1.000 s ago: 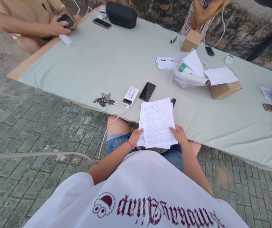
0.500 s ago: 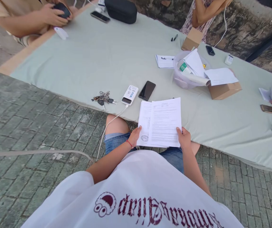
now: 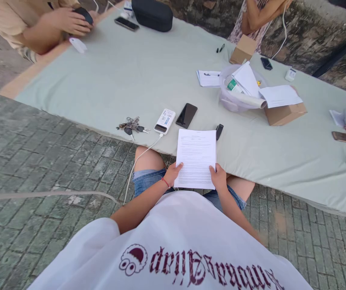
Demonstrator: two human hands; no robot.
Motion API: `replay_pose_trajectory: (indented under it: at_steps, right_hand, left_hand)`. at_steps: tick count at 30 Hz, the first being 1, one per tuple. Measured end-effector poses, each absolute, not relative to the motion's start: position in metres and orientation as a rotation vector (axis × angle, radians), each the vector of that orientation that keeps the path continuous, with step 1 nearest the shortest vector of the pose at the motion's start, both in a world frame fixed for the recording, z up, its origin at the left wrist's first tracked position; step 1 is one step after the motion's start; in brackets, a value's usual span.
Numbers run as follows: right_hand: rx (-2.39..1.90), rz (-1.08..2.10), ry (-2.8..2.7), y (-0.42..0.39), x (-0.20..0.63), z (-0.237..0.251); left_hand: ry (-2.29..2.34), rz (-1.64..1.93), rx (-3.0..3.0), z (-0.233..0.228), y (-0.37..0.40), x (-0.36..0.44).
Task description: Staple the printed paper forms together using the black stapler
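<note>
A stack of printed paper sheets (image 3: 195, 157) is held over my lap at the table's near edge, its sheets lined up. My left hand (image 3: 173, 173) grips the left edge, thumb on top and fingers hidden underneath. On the right edge, my right hand (image 3: 218, 176) pinches the stack the same way. Just past the paper lie a black smartphone (image 3: 186, 115) and a white power bank (image 3: 165, 121) with a cable plugged in. A small black object (image 3: 219, 131) rests beside the stack's upper right corner.
Keys (image 3: 133, 127) lie near the front edge of the cloth-covered table (image 3: 124, 76). Further right stand a plastic tub (image 3: 236, 102) of papers and a cardboard box (image 3: 286, 114). A black case (image 3: 152, 15) sits at the back. Other people's hands (image 3: 70, 22) are at the far left and right.
My right hand has moved left, bringing the top sheets over the left ones into a single stack. The small black object beside it is now uncovered.
</note>
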State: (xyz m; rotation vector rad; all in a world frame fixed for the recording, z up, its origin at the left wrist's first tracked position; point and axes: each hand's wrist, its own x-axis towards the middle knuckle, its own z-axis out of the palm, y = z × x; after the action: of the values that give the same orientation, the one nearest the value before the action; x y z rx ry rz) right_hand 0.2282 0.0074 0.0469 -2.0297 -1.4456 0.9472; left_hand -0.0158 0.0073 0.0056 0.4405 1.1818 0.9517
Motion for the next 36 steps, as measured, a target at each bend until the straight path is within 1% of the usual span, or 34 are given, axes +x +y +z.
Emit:
replay_pose_trajectory:
  at_steps: [3, 5, 9, 14, 16, 19, 24, 26, 30, 36]
  right_hand:
    - [-2.067, 0.747, -1.449, 0.010, 0.236, 0.044]
    - [-2.069, 0.739, -1.393, 0.014, 0.244, 0.042]
    - [-1.909, 1.059, -1.271, 0.024, 0.255, 0.046]
    - [-1.455, 1.576, -1.070, 0.029, 0.256, 0.065]
    - [-1.330, 1.671, -0.993, 0.032, 0.255, 0.073]
    - [-1.290, 1.609, -0.980, 0.045, 0.254, 0.083]
    - [-1.314, 1.173, -1.110, 0.074, 0.256, 0.105]
    - [-1.330, 1.073, -1.166, 0.080, 0.260, 0.113]
    - [-1.419, 1.111, -1.304, 0.079, 0.271, 0.116]
    - [-1.510, 1.197, -1.395, 0.074, 0.283, 0.100]
  left_hand:
    - [1.156, 0.956, 0.488, 0.007, 0.007, -0.018]
    - [1.136, 0.956, 0.518, 0.011, 0.007, -0.020]
    - [1.118, 0.954, 0.617, 0.025, 0.009, -0.024]
    - [1.037, 0.922, 0.730, 0.042, 0.020, -0.024]
    - [1.004, 0.901, 0.788, 0.048, 0.030, -0.024]
    - [0.983, 0.858, 0.936, 0.062, 0.055, -0.025]
    - [0.943, 0.867, 1.265, 0.098, 0.108, -0.023]
    - [0.922, 0.865, 1.356, 0.107, 0.125, -0.020]
    - [0.866, 0.909, 1.406, 0.101, 0.148, -0.015]
    - [0.837, 0.819, 1.422, 0.081, 0.155, -0.018]
